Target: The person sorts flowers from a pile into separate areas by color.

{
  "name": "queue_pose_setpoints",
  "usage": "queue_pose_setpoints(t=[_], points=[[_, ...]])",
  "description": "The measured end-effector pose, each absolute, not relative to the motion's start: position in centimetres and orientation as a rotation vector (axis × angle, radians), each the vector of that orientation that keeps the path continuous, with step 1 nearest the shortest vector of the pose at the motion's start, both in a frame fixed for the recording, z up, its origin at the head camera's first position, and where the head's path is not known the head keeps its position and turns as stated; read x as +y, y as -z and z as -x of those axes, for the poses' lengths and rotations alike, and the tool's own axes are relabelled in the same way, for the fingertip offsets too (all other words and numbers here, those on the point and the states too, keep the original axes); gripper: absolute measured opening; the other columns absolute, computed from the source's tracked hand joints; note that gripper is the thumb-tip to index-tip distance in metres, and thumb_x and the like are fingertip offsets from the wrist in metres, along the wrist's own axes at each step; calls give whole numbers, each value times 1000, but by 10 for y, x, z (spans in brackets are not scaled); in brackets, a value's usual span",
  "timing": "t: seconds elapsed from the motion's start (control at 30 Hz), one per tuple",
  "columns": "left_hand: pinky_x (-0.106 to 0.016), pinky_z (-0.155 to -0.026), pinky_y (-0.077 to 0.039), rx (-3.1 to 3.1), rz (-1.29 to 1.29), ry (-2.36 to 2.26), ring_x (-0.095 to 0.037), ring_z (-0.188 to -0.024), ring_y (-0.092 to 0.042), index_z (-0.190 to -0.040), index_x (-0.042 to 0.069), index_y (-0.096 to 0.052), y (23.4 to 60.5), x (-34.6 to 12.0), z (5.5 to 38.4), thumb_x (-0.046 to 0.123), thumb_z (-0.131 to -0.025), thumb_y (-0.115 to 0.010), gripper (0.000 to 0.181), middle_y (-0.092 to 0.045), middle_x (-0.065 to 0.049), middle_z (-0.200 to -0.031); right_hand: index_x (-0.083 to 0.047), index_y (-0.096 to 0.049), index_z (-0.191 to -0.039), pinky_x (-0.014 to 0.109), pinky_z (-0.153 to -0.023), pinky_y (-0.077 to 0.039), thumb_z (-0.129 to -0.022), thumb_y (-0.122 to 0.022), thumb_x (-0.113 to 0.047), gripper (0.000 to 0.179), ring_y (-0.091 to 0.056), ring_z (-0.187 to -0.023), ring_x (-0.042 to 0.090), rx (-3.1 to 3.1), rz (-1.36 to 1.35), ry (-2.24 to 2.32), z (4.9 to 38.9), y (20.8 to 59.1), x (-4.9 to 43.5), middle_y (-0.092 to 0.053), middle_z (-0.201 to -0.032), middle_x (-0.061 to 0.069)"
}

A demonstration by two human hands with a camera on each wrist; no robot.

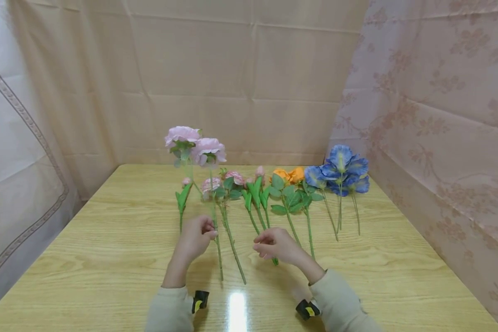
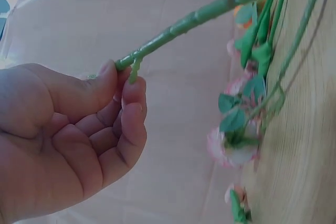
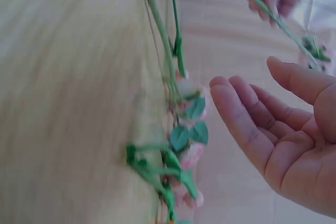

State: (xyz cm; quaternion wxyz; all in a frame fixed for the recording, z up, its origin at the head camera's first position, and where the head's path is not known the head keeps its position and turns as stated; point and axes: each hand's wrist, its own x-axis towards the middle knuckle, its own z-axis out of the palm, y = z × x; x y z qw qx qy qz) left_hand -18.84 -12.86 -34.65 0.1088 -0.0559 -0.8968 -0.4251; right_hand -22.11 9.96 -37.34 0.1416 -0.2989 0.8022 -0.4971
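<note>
My left hand (image 1: 197, 237) pinches the green stem of a pale purple artificial flower (image 1: 209, 151) between thumb and fingers. Two large pale purple blooms stand raised above the table's far edge; whether both share one stem I cannot tell. In the left wrist view the stem (image 2: 184, 26) slants up from the fingertips. My right hand (image 1: 279, 245) hovers over the lower stems of pink tulips (image 1: 255, 193), its fingers loosely bent and holding nothing. From the right wrist view, its palm (image 3: 294, 166) is bare, and the pinched stem (image 3: 257, 1) passes beyond it.
Along the wooden table (image 1: 120, 258) lie pink-and-white flowers (image 1: 234, 177), orange flowers (image 1: 294, 175) and blue flowers (image 1: 341, 159), stems toward me. A single tulip (image 1: 183, 198) lies left of them. Beige cloth (image 1: 232, 69) hangs behind the table, and patterned cloth (image 1: 440, 115) on the right.
</note>
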Motion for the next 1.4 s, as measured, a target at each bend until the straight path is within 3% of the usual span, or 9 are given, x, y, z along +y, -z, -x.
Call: queue_pose_setpoints(t=[0.23, 0.6, 0.93, 1.2, 1.4], points=[[-30, -57, -45, -2634, 311, 1249, -16, -65, -53, -74, 2, -55, 347, -112, 189, -8, -75, -64, 13, -56, -4, -69, 15, -54, -108, 27, -67, -51, -90, -53, -9, 30, -63, -80, 25, 2170, 997, 1477, 217, 378, 83, -61, -95, 25], [-30, -59, -44, -2638, 404, 1284, -16, -67, -52, -74, 4, -53, 347, -100, 186, -9, -75, -63, 17, -55, -3, -70, 20, -52, -104, 34, -74, -50, -89, -51, -1, 26, -60, -86, 29, 1912, 1068, 1607, 212, 386, 72, -57, -95, 32], [-29, -57, -43, -2619, 481, 1325, -15, -64, -49, -78, 2, -54, 348, -98, 187, -12, -76, -60, 16, -55, -8, -71, 21, -52, -95, 37, -68, -52, -87, -52, 3, 19, -62, -77, 27, 1883, 999, 1702, 212, 390, 69, -58, -87, 32], [-29, -59, -45, -2598, 507, 1405, -17, -67, -51, -82, -1, -55, 348, -98, 187, -15, -77, -57, 15, -57, -10, -73, 15, -56, -85, 37, -61, -52, -85, -55, 4, 11, -60, -71, 42, 1973, 962, 1703, 210, 387, 70, -61, -81, 27], [-27, -58, -45, -2594, 498, 1453, -18, -68, -55, -87, -3, -58, 349, -100, 188, -13, -78, -56, 13, -59, -9, -75, 14, -57, -84, 35, -59, -53, -84, -56, 5, 10, -62, -67, 29, 2015, 921, 1711, 209, 385, 69, -61, -78, 25]])
